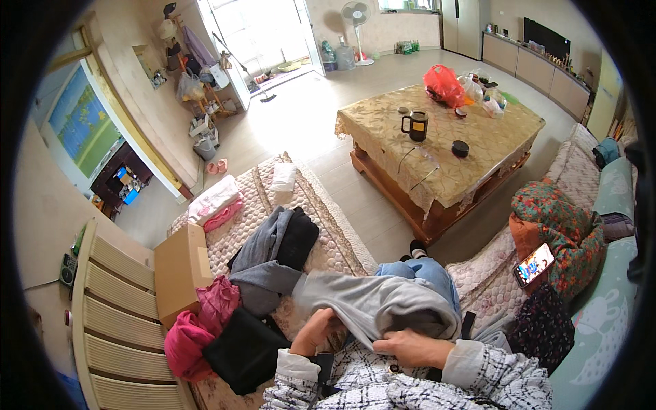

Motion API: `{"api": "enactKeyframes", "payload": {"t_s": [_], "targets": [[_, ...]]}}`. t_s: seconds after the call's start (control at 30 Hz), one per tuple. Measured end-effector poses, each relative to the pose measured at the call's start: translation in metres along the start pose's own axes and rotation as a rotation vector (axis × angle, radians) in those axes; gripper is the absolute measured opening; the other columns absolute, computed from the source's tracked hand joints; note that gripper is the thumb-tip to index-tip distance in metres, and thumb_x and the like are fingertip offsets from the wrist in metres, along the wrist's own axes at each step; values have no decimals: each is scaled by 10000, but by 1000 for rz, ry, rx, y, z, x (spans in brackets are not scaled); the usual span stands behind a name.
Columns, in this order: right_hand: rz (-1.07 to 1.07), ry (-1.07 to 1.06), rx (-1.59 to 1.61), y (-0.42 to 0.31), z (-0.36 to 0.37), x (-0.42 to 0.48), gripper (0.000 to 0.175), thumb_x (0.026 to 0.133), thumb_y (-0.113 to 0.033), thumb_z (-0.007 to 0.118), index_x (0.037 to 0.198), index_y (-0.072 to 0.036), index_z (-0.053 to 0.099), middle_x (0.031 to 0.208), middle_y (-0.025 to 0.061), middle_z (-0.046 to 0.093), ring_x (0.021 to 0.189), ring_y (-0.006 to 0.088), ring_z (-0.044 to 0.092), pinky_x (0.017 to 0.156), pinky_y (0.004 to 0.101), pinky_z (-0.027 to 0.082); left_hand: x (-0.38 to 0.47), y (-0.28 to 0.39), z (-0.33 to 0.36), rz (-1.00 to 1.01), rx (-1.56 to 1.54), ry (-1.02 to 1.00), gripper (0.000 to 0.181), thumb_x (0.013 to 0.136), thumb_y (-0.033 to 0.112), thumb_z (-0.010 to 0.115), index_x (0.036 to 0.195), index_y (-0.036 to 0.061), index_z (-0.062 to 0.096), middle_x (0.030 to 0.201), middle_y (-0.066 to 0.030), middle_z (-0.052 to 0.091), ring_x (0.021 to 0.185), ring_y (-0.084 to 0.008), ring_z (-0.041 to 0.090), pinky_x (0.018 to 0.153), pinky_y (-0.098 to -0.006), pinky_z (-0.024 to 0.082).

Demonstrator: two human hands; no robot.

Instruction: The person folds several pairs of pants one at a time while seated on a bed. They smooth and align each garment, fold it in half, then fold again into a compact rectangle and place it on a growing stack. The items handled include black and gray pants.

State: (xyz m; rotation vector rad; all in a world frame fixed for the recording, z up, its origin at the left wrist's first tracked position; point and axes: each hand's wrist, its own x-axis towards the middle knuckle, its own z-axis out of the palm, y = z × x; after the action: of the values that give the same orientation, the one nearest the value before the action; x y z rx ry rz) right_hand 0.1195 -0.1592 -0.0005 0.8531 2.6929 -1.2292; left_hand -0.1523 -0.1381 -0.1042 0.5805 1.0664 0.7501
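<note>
A light grey garment [359, 294] lies across my lap, over blue jeans [425, 269]. Its left part is blurred. My left hand [323, 325] grips one edge of the cloth, with the fingers partly hidden by it. Gathered fabric near an opening in the garment is pinched in my right hand [405, 346]. Just beyond my left hand are a grey-blue garment [264, 277] and a black one [298, 238], piled together. Closer to me lie a folded black cloth [246, 351] and a crumpled pink garment [189, 346].
A cardboard box [179, 271] stands beside the slatted headboard [123, 307]. Folded white and pink clothes [218, 202] rest on the quilted cover [328, 230]. To the right are a lit phone [534, 265] and floral fabric [558, 230]. A cloth-covered table [379, 123] carries a dark mug [418, 126] and glasses.
</note>
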Motion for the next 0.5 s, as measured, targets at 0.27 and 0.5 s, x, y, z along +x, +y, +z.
{"api": "enactKeyframes", "payload": {"t_s": [0.27,0.5], "targets": [[-39,0,-158,8,2,-7,257,796,-15,532,1026,-123,570,862,194,576,813,411,633,659,477,508,-7,-37,-33,-50,-504,89,326,942,257,461,1169,49,566,1158,-152,607,1089,-334,562,986,-534,424],[-116,-99,263,10,-43,-14,349,769,-31,593,1112,-88,563,874,172,592,895,345,618,761,434,489,-26,-23,-49,-61,-811,82,482,882,348,505,1265,55,490,1298,-191,502,1221,-396,447,1028,-618,313]]}}
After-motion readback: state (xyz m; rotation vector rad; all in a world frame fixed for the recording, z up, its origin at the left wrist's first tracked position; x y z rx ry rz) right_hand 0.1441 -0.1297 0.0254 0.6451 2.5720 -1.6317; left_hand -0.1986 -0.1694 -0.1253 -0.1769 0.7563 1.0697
